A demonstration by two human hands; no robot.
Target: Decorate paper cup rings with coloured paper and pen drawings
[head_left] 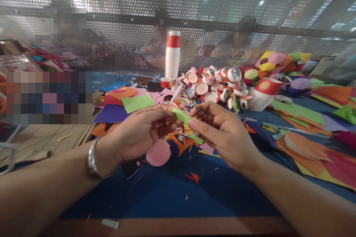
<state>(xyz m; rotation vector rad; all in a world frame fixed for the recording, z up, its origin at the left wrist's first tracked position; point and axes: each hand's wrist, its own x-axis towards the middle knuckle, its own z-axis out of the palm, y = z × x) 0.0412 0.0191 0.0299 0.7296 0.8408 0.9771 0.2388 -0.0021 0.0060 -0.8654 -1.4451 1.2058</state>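
A small light-green piece of paper [181,116] is held between both hands above the middle of the table. My left hand [143,127], with a silver bangle at the wrist, pinches its left end. My right hand [222,133] has its thumb on the paper's right end and also holds dark scissors [202,111], their blades pointing up and away to the left. Part of the scissors is hidden by the fingers. Beneath the hands lie a pink paper disc [158,153] and orange paper scraps [180,142].
A tall stack of paper cups [172,57] stands at the back, before a perforated metal screen [125,25]. Right of it are a heap of cut cup pieces [200,88] and tilted cups [264,94]. Coloured sheets [303,151] lie right; cardboard [63,140] lies left.
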